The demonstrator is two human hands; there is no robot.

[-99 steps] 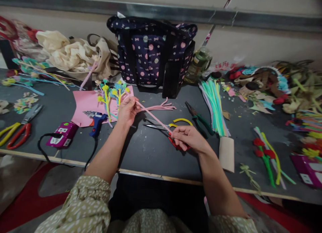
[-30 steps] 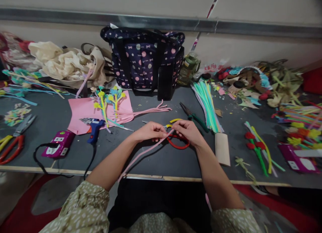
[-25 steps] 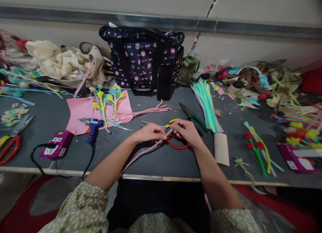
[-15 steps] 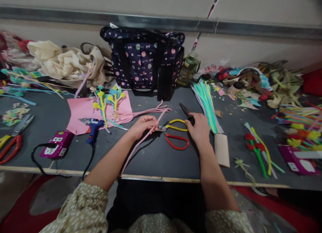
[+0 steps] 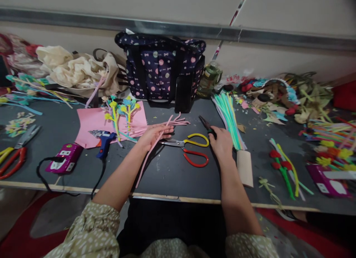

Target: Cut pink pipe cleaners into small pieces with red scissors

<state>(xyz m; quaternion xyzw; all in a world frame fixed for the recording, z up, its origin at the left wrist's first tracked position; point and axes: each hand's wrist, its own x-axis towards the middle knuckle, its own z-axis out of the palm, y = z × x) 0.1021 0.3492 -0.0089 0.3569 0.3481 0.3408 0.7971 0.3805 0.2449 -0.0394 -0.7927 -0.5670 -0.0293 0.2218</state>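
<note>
A long pink pipe cleaner [image 5: 148, 158] lies slantwise across the palm of my left hand [image 5: 154, 137], its lower end reaching towards the table's front edge. The fingers are fairly straight, with the pipe cleaner held against them. My right hand [image 5: 221, 142] is closed around the dark handles of needle-nose pliers [image 5: 205, 121]; their jaws point up and left, near the tabletop. Between my hands rest scissors [image 5: 191, 162] with one yellow and one red handle. Behind my left hand is a bundle of pink pipe cleaners [image 5: 178, 121], partly hidden by the fingers.
A blue glue gun [image 5: 105, 142] and a purple power strip [image 5: 66, 157] sit to the left, near pink paper [image 5: 91, 120]. Green pipe cleaners [image 5: 229, 115] and a cardboard tube [image 5: 244, 168] lie to the right. A phone [image 5: 183, 94] leans against a patterned bag [image 5: 158, 70].
My left hand has turned palm up and shifted slightly left and up, with its fingers straighter. The pipe cleaner moved left with it, uncovering the scissor blades. My right hand stays on the pliers.
</note>
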